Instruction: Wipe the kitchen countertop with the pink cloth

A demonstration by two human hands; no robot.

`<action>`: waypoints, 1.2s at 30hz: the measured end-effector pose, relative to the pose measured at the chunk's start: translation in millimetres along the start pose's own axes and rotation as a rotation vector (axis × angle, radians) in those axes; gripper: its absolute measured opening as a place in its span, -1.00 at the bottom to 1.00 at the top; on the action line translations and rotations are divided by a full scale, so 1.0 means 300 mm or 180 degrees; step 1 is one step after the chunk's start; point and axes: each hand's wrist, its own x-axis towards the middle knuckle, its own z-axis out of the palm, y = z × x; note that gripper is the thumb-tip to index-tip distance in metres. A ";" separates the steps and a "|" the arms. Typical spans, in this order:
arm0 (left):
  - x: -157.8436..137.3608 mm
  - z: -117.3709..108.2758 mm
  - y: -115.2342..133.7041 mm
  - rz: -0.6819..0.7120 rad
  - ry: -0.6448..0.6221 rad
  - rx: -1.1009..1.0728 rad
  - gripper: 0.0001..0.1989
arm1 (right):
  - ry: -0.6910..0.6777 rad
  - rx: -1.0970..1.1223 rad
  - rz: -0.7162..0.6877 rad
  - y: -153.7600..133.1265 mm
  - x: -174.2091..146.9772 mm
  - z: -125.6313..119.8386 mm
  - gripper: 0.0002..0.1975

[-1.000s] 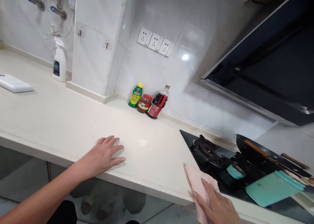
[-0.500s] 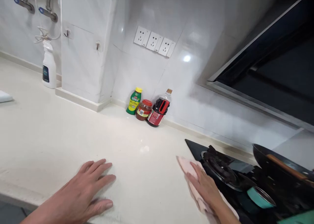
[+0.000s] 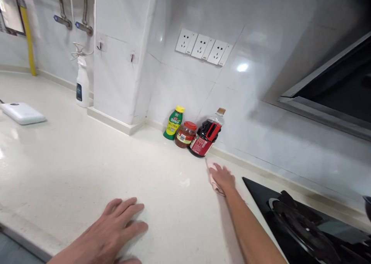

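Observation:
My left hand rests on the white countertop with its fingers spread and nothing in it. Farther off, my right hand presses a pale pink cloth against the counter, fingers bent over it; part of the cloth is hidden beneath the palm. Just behind that hand, by the wall, stands a large dark sauce bottle with a red handle and label. To its left are a red-lidded glass jar and a green squeeze bottle with a yellow cap.
A black gas stove borders the counter on the right, below a range hood. A white spray bottle stands left of the wall pillar. A flat white device lies at the far left. Wall sockets sit above the bottles.
My right hand has slid the cloth away from me, from the stove's near edge toward the wall by the sauce bottle. The view has turned left. My left hand stays flat on the counter.

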 end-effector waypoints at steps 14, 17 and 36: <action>0.008 -0.010 -0.002 -0.0045 0.0007 -0.0030 -0.58 | -0.0714 0.0495 -0.2918 -0.735 -0.475 0.060 -0.47; 0.007 -0.012 -0.002 -0.0009 0.0055 -0.0004 -0.60 | -0.0504 0.0409 -0.2620 -0.607 -0.431 0.043 -0.49; 0.009 -0.012 0.003 0.0097 0.0125 0.0062 -0.66 | 0.0049 -0.0110 0.0355 0.285 -0.587 -0.027 -0.25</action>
